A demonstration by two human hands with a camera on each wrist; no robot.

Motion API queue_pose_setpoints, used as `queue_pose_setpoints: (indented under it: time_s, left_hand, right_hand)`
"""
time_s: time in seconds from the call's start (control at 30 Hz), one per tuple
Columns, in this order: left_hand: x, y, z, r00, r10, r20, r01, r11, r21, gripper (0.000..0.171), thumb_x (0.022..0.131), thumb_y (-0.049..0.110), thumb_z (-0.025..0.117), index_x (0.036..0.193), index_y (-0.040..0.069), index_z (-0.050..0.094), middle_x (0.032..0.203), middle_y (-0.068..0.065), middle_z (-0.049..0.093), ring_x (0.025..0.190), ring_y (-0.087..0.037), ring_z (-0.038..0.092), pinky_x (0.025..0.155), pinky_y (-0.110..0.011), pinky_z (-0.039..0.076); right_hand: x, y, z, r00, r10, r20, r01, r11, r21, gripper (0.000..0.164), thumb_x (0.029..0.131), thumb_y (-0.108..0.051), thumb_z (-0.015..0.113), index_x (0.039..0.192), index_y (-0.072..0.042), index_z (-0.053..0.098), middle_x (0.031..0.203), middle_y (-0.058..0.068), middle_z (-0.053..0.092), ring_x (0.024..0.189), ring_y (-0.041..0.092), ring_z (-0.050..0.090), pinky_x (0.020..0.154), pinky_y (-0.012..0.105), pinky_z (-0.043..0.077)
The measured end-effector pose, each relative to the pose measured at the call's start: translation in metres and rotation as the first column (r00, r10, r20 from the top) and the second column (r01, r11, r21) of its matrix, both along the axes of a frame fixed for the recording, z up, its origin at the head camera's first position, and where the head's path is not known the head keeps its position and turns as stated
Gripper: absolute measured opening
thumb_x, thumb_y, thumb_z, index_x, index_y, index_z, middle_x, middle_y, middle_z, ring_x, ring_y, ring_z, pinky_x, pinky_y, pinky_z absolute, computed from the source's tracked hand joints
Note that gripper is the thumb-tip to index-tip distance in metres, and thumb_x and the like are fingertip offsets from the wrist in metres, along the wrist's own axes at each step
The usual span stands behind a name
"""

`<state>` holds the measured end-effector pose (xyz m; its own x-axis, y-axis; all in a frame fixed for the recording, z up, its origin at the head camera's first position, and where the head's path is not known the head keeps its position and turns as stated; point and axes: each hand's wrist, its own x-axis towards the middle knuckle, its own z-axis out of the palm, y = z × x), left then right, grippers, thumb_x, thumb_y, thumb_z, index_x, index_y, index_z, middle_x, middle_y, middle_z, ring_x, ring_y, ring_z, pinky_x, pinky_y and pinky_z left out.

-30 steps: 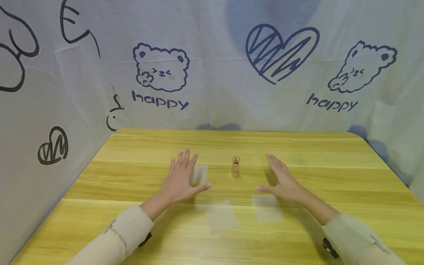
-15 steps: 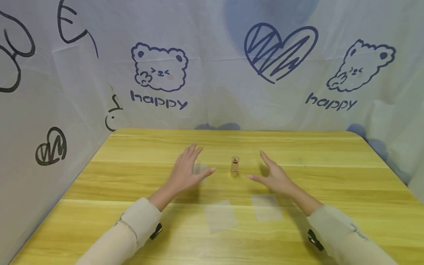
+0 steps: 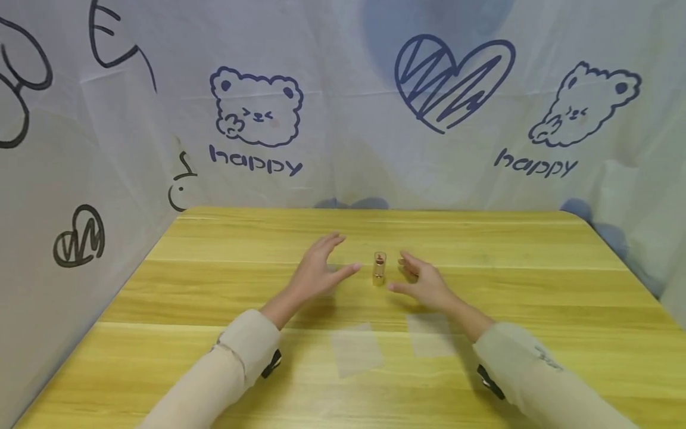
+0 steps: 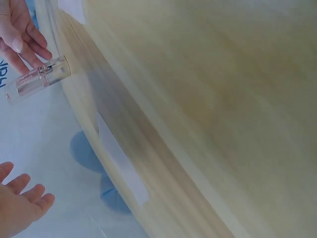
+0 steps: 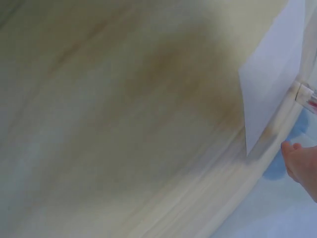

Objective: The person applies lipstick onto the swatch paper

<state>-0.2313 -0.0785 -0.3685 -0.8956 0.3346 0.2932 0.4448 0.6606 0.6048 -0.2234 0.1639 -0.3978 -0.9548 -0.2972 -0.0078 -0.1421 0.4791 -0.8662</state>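
Note:
A small clear lipstick tube (image 3: 379, 269) with a gold base stands upright on the table. My left hand (image 3: 315, 273) hovers to its left, fingers gently bent and thumb pointing at the tube without touching it. On the other side, my right hand (image 3: 426, 286) is closer, its thumb and fingers spread apart around a gap that faces the tube. The left wrist view shows the lipstick tube (image 4: 37, 80) beside the right hand's fingers (image 4: 37, 47), with the left hand (image 4: 22, 206) lower down. Only the tube's base end (image 5: 306, 98) shows in the right wrist view.
Two pale translucent squares (image 3: 357, 350) (image 3: 430, 335) lie flat on the wooden table (image 3: 214, 369) in front of the hands. Another pale piece (image 4: 121, 166) lies near the left hand, mostly covered in the head view. A white cloth (image 3: 343, 119) with drawings hangs behind.
Both hands have moved inward toward the lipstick tube, the left one rightward and the right one leftward. Their fingers have bent a little more. The tube stays where it was.

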Motion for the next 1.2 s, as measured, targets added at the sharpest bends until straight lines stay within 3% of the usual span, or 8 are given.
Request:
queue_pose_setpoints:
  time_s: [0.13,0.33,0.57,0.97,1.2]
  left_hand:
    - [-0.003,0.009,-0.002,1.000,-0.020,0.000,0.020,1.000,0.022,0.064,0.083,0.036,0.068,0.133,0.002,0.046,0.140,-0.019,0.044,0.131,-0.035,0.039,0.109,-0.049,0.033]
    - [-0.006,0.021,-0.005,0.999,-0.043,-0.003,0.043,0.997,0.068,0.058,0.084,0.030,0.069,0.129,0.000,0.051,0.134,-0.018,0.051,0.126,-0.033,0.046,0.106,-0.045,0.038]
    - [-0.010,0.033,-0.008,0.995,-0.095,-0.006,0.095,0.991,0.099,0.052,0.084,0.023,0.068,0.127,-0.002,0.052,0.127,-0.018,0.056,0.120,-0.032,0.051,0.101,-0.044,0.044]
    - [-0.015,0.048,-0.013,0.989,-0.142,-0.040,0.146,0.982,0.117,0.038,0.085,0.009,0.066,0.119,-0.004,0.058,0.115,-0.019,0.062,0.102,-0.030,0.059,0.087,-0.042,0.051]
    - [-0.017,0.053,-0.018,0.989,-0.135,-0.052,0.140,0.985,0.106,0.033,0.086,0.006,0.065,0.117,-0.003,0.060,0.109,-0.018,0.064,0.099,-0.029,0.061,0.083,-0.039,0.053]
  right_hand:
    - [-0.002,-0.007,-0.002,1.000,-0.021,0.021,0.021,1.000,-0.003,0.079,0.083,-0.016,0.070,0.143,0.008,0.023,0.141,0.028,0.038,0.130,0.039,0.040,0.107,0.045,0.036]
    - [-0.007,-0.017,-0.005,0.998,-0.046,-0.043,0.048,0.997,0.053,0.059,0.082,-0.010,0.070,0.131,0.010,0.044,0.130,0.026,0.051,0.116,0.039,0.053,0.098,0.044,0.046]
    - [-0.013,-0.026,-0.010,0.995,-0.075,-0.063,0.076,0.997,0.009,0.040,0.081,-0.004,0.069,0.118,0.007,0.058,0.116,0.024,0.062,0.104,0.034,0.061,0.088,0.038,0.053]
    - [-0.014,-0.036,-0.008,0.988,-0.150,-0.024,0.152,0.985,0.082,0.027,0.080,0.000,0.068,0.106,0.007,0.065,0.092,0.017,0.067,0.082,0.019,0.059,0.072,0.027,0.051]
    - [-0.016,-0.038,-0.009,0.988,-0.149,-0.032,0.151,0.985,0.081,0.023,0.080,0.000,0.068,0.102,0.007,0.067,0.090,0.017,0.069,0.081,0.018,0.062,0.074,0.027,0.053]
